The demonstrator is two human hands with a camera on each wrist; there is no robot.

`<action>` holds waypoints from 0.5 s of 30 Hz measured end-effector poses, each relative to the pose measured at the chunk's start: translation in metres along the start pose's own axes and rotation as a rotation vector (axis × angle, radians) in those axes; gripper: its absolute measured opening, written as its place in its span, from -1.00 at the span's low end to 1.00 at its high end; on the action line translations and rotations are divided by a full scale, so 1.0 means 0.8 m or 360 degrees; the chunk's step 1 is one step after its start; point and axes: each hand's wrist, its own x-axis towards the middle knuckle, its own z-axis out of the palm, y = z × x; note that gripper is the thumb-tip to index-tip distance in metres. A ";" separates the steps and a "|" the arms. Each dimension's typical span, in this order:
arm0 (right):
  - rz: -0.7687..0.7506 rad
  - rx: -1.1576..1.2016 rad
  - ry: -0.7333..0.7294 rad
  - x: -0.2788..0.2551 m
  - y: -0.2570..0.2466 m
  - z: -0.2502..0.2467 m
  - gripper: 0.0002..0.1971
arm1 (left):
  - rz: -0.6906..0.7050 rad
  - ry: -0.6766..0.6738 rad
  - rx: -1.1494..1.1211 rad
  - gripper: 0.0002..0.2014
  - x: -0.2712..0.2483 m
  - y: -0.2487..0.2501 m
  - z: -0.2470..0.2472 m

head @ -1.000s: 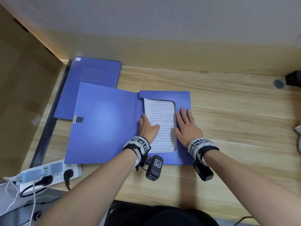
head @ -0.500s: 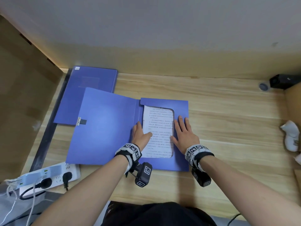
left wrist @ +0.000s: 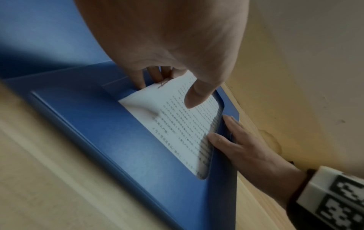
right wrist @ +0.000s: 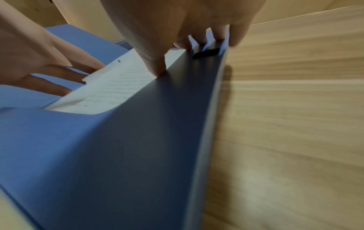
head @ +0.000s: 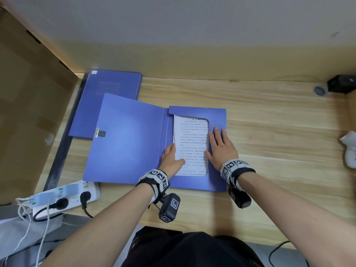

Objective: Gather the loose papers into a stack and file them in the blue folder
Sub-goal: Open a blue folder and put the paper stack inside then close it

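Observation:
The blue folder (head: 125, 141) lies open on the wooden desk, its cover spread to the left. Printed papers (head: 192, 143) sit inside its right-hand pocket (right wrist: 138, 140) and show through the cut-out. My left hand (head: 171, 157) pinches the papers' left edge, thumb (left wrist: 197, 93) on top and fingers beneath, and that edge curls up slightly. My right hand (head: 221, 149) lies flat with straight fingers on the pocket, just right of the cut-out. The papers (left wrist: 177, 124) also show in the left wrist view, and my right hand (right wrist: 177, 31) fills the top of the right wrist view.
A second, closed blue folder (head: 109, 97) lies at the back left, partly under the open cover. A white power strip (head: 63, 197) with plugs and cables sits front left. A black box (head: 341, 86) stands back right, a white object (head: 349, 151) at the right edge.
My left hand has slid a little toward me along the papers' left edge. The right hand keeps its place on the pocket. The head view has shifted.

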 end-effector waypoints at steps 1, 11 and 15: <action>-0.0039 -0.0045 0.0065 0.000 -0.004 0.000 -0.21 | 0.0008 -0.0023 -0.0019 -0.36 -0.002 -0.001 -0.003; -0.0414 -0.0245 -0.0181 0.005 -0.046 0.002 -0.31 | 0.0029 0.0004 -0.0097 -0.31 0.002 -0.004 -0.015; -0.0377 -0.0278 -0.0171 -0.003 -0.041 0.002 -0.34 | 0.0093 0.0023 -0.0001 -0.33 0.004 -0.006 -0.010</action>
